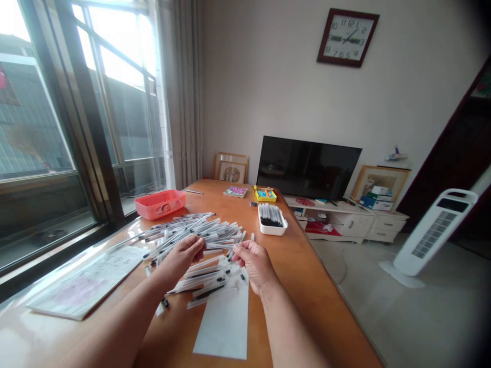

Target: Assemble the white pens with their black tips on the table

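My left hand (191,250) is closed, its thumb and fingertips pinched together above a heap of clear-barrelled pens (192,232). Facing it a short way to the right, my right hand (251,260) also pinches with thumb and forefinger. Whatever sits in either pinch is too small or hidden to make out. A short clear piece (252,236) shows just beyond the right knuckles; I cannot tell if it is held. Below and between the hands, clear pen tubes (203,281) and small black pieces (242,277) lie partly on a white sheet of paper (224,327).
A white box (273,231) of upright pen parts stands right of the heap, a red plastic basket (161,204) at left. A paper-covered pad (84,283) lies at left. Farther back are a booklet (235,191) and yellow box (264,194). The table's edge (337,291) runs along the right.
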The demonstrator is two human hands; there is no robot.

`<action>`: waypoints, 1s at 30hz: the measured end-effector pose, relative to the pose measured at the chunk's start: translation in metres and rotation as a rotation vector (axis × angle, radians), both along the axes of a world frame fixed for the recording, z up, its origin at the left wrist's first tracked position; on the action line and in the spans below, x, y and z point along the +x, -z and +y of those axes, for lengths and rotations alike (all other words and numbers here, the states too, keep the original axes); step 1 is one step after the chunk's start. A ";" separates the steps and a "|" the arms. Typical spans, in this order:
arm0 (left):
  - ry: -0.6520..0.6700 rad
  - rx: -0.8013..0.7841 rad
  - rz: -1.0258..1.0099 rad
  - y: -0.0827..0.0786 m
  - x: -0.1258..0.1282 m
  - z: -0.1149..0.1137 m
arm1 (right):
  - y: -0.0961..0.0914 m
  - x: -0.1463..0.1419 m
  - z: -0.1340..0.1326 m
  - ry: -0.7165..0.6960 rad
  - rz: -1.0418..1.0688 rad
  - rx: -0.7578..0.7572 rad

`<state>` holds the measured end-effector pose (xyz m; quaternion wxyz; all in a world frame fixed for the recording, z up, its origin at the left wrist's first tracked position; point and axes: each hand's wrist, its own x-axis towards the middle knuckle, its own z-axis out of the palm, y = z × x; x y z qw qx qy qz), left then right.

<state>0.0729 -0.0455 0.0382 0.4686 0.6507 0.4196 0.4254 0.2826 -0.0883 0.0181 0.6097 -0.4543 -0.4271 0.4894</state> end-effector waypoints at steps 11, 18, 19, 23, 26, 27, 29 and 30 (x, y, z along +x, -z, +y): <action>-0.004 -0.069 -0.062 0.000 0.000 -0.002 | 0.003 -0.004 0.002 0.012 0.083 0.011; -0.026 -0.053 0.013 -0.002 0.000 -0.002 | 0.007 -0.002 0.004 -0.008 0.121 0.027; -0.056 -0.062 0.042 -0.001 -0.001 -0.001 | 0.006 -0.002 0.003 -0.009 0.115 0.041; -0.146 -0.053 0.140 0.007 -0.005 0.006 | 0.005 -0.004 0.003 0.003 0.105 0.043; -0.161 -0.041 0.118 0.012 -0.008 0.011 | 0.005 0.000 0.003 0.034 0.129 0.012; -0.181 -0.035 0.108 0.014 -0.009 0.013 | 0.005 0.002 0.003 0.054 0.139 0.010; -0.249 -0.011 0.105 0.016 -0.013 0.017 | 0.005 0.007 0.004 0.109 0.152 0.014; -0.285 0.006 0.116 0.018 -0.016 0.019 | 0.005 0.010 0.005 0.134 0.150 0.015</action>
